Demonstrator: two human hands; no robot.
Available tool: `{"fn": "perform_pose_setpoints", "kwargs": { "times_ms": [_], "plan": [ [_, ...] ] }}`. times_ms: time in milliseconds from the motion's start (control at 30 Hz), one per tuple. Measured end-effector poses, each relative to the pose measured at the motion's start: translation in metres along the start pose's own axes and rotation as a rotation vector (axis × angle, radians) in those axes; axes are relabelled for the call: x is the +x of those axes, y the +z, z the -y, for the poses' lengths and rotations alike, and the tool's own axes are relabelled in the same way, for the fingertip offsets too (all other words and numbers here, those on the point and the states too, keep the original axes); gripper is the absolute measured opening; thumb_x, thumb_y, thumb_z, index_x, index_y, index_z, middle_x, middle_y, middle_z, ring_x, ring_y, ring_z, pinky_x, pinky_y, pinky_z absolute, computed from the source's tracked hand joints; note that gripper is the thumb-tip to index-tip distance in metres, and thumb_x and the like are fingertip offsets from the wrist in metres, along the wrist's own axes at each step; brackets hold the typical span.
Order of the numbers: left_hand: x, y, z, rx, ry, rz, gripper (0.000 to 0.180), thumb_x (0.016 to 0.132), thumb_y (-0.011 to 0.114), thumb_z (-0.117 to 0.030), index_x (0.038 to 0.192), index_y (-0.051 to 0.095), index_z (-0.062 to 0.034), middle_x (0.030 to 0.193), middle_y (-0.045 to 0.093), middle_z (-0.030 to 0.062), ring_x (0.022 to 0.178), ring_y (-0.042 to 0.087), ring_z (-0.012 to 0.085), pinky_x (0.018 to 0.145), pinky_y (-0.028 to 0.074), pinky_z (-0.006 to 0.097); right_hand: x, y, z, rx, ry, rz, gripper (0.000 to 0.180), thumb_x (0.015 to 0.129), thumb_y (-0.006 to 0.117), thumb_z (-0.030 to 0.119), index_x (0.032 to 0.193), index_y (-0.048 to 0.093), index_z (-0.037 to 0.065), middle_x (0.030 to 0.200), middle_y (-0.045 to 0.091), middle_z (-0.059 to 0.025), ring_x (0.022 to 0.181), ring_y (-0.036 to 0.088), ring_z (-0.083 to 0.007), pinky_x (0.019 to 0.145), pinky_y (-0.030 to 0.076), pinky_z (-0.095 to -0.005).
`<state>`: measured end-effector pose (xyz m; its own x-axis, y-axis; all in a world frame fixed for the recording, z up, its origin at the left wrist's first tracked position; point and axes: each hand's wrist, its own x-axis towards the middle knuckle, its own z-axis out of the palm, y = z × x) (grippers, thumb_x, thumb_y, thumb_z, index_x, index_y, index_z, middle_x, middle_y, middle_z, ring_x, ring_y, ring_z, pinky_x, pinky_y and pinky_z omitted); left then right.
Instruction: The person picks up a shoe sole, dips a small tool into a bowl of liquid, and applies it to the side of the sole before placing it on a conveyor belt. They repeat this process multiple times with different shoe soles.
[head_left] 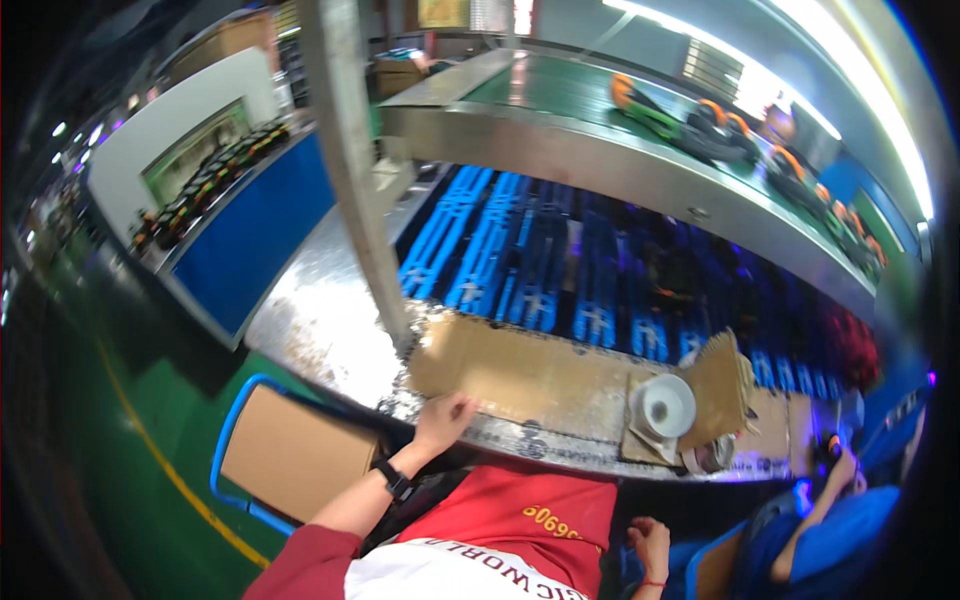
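My left hand (445, 422), with a dark watch on its wrist, is over the near edge of a metal bench. Its fingers are curled together beside a flat brown cardboard sheet (510, 365), and nothing shows in them. Low beside my lap, my right hand (650, 545) has its fingers loosely bent and a little apart, holding nothing that I see. A red cord circles that wrist. On the bench to the right, a white round cup (666, 407) stands on a piece of cardboard, next to an upright folded cardboard piece (718, 390).
Behind the cardboard lies a row of blue-lit fixtures (475, 235). Above runs a green conveyor (560, 85) carrying orange-and-black items. A metal post (350, 150) rises at left. A blue-framed chair (290, 450) stands left of me. At right sits a co-worker in blue (850, 530).
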<state>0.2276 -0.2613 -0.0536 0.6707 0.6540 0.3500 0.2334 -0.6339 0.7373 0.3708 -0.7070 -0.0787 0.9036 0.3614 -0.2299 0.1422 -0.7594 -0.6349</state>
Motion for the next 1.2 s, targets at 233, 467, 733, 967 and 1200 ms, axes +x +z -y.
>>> {"fn": "perform_pose_setpoints", "kwargs": {
  "times_ms": [233, 467, 733, 967, 1200],
  "plan": [
    [-0.006, 0.007, -0.006, 0.019, 0.158, -0.059, 0.033, 0.083, 0.067, -0.013, 0.063, 0.042, -0.0047, 0.057, 0.045, 0.0107, 0.048, 0.048, 0.0286, 0.045, 0.036, 0.037, -0.011, -0.039, 0.058, 0.065, -0.044, -0.104, 0.019, 0.075, 0.064, -0.002, 0.093, 0.071, -0.001, 0.066, 0.068, -0.0109, 0.059, 0.067, -0.0141, 0.054, 0.05, -0.026],
    [-0.01, 0.006, -0.007, 0.072, 0.185, -0.067, 0.031, 0.081, 0.067, -0.011, 0.062, 0.043, -0.0049, 0.057, 0.044, 0.0089, 0.045, 0.047, 0.0255, 0.044, 0.035, 0.036, -0.014, -0.034, 0.096, 0.068, -0.019, -0.225, 0.012, 0.081, 0.069, 0.012, 0.084, 0.073, 0.001, 0.06, 0.065, -0.0122, 0.051, 0.064, -0.0168, 0.05, 0.046, -0.0289],
    [-0.005, 0.011, -0.007, 0.081, 0.237, -0.069, 0.03, 0.079, 0.068, -0.008, 0.062, 0.044, -0.0059, 0.057, 0.045, 0.0083, 0.045, 0.047, 0.0252, 0.044, 0.035, 0.036, -0.001, -0.036, 0.123, 0.085, -0.235, -0.461, 0.034, 0.086, 0.069, 0.022, 0.059, 0.06, 0.003, 0.054, 0.061, -0.0098, 0.047, 0.06, -0.0259, 0.045, 0.043, -0.0329],
    [-0.006, 0.009, -0.004, 0.123, 0.304, -0.093, 0.029, 0.077, 0.068, -0.008, 0.062, 0.043, -0.007, 0.057, 0.045, 0.0086, 0.048, 0.048, 0.0292, 0.044, 0.036, 0.039, 0.008, -0.116, 0.181, -0.093, -0.777, -0.776, 0.023, 0.074, 0.076, 0.008, 0.06, 0.058, 0.006, 0.053, 0.052, -0.0072, 0.048, 0.052, -0.0267, 0.048, 0.041, -0.034],
    [-0.015, 0.008, 0.01, 0.126, 0.315, -0.111, 0.021, 0.081, 0.069, -0.018, 0.071, 0.056, -0.0055, 0.062, 0.054, 0.0131, 0.055, 0.055, 0.0336, 0.054, 0.045, 0.041, 0.02, -0.253, 0.292, -0.297, -1.152, -1.067, 0.009, 0.081, 0.068, 0.004, 0.077, 0.06, 0.006, 0.068, 0.058, -0.0062, 0.067, 0.055, -0.0257, 0.07, 0.043, -0.0381]
  ]
}}
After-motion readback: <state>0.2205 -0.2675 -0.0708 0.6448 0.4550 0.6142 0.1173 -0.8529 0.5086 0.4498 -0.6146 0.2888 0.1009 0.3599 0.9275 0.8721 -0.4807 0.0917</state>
